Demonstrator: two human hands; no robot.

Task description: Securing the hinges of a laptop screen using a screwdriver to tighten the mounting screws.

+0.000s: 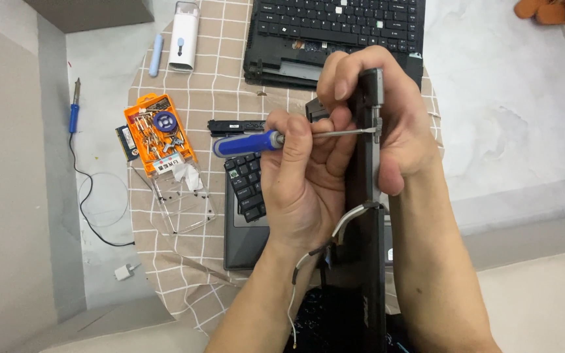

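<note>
A: What does each hand hold?

B: The left hand is closed around a blue-handled screwdriver with a thin steel shaft, handle jutting out past the thumb and shaft running rightward. The right hand is clamped round the upper end of a dark, flat laptop screen panel with a grey metal hinge bracket, which stands on edge between the two forearms.

A: Why held that way?

B: It looks like the right-hand grip steadies the panel so the tip can bear on the bracket; the tip meets the metal just under the right fingers, though whether it sits in a screw is too small to tell.

A: What lies around?

B: Beyond the knuckles lies an opened black laptop base with its keyboard. Under the left wrist sits a second, grey laptop body. Further left of the left hand, an orange plastic bit case with a clear lid beside it, all on a beige checked cloth.

A: Anything in the way?

B: Thin grey cables trail from the panel across the left wrist, near the working hand.
</note>
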